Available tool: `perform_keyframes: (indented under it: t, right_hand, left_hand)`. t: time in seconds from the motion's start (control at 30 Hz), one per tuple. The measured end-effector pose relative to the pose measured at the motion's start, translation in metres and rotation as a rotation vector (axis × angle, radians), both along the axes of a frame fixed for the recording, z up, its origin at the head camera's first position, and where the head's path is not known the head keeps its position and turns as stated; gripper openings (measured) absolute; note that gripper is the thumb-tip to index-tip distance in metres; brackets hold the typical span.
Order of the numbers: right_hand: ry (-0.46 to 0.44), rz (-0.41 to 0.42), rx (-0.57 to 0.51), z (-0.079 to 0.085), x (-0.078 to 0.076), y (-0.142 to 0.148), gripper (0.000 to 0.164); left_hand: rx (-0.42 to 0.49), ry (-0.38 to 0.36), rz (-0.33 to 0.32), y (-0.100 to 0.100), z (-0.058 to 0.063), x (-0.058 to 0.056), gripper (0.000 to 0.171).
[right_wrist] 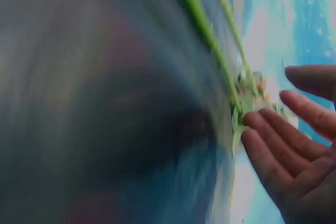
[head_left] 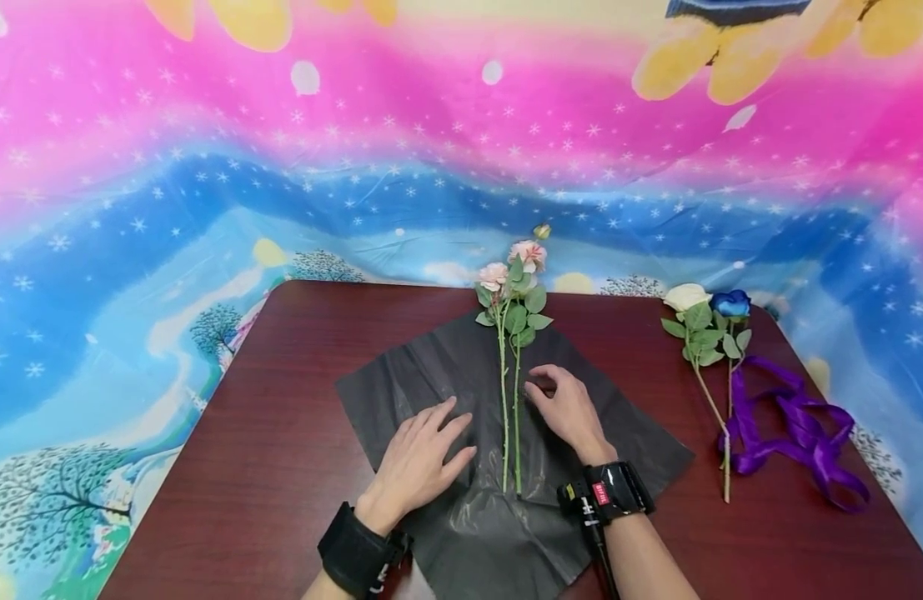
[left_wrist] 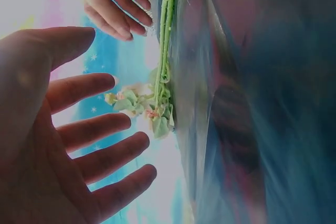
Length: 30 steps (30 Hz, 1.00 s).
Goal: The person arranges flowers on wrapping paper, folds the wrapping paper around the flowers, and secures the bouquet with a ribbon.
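Two pink roses [head_left: 529, 255] with long green stems [head_left: 504, 417] lie side by side on a sheet of black wrapping paper [head_left: 431, 367], their blooms past its far corner. To the left of the stems my left hand [head_left: 416, 458] hovers over the paper, fingers spread and holding nothing. My right hand [head_left: 571, 408] is just right of the stems, fingers loosely bent with nothing between them. In the left wrist view the left fingers [left_wrist: 105, 156] are apart from the stems. The right wrist view shows the right fingers [right_wrist: 278, 145] extended near the leaves.
On the right of the dark red table [head_left: 281, 417] lie a white rose [head_left: 686, 297] and a blue rose [head_left: 731, 303] with crossing stems. A tangled purple ribbon [head_left: 806, 425] is beside them. A colourful printed cloth [head_left: 431, 133] hangs behind the table.
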State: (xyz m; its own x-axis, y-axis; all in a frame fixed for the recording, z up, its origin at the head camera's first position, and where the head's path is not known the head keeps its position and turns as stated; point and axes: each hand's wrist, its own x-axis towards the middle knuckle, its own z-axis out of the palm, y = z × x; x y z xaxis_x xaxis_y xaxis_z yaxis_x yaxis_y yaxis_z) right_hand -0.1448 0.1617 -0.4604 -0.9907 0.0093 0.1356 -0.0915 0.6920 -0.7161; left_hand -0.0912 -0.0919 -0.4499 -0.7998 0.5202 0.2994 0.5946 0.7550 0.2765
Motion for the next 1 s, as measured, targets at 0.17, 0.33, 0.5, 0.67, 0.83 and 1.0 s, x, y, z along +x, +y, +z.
perform_keyframes:
  t: [0.17, 0.33, 0.5, 0.67, 0.83, 1.0]
  right_hand:
    - [0.004, 0.023, 0.044, 0.003, 0.005, 0.023, 0.031]
    - [-0.025, 0.008, 0.060, 0.009, 0.009, 0.046, 0.036]
    - [-0.038, -0.017, 0.066, 0.010, 0.012, 0.066, 0.036]
    - [-0.035, -0.047, 0.077, 0.010, 0.016, 0.084, 0.035]
    - [-0.029, -0.093, 0.080, 0.009, 0.020, 0.101, 0.033]
    - [-0.033, -0.133, 0.090, 0.008, 0.025, 0.117, 0.033]
  left_hand:
    - [-0.003, -0.003, -0.016, 0.002, 0.001, -0.003, 0.045]
    - [-0.013, 0.005, -0.028, 0.005, 0.003, -0.006, 0.047]
    - [-0.007, 0.016, -0.037, 0.010, 0.004, -0.008, 0.047]
    - [-0.014, 0.009, -0.048, 0.017, 0.006, -0.009, 0.046]
    - [-0.021, 0.021, -0.075, 0.024, 0.006, -0.010, 0.046]
    - [-0.016, 0.043, -0.093, 0.030, 0.005, -0.010, 0.045]
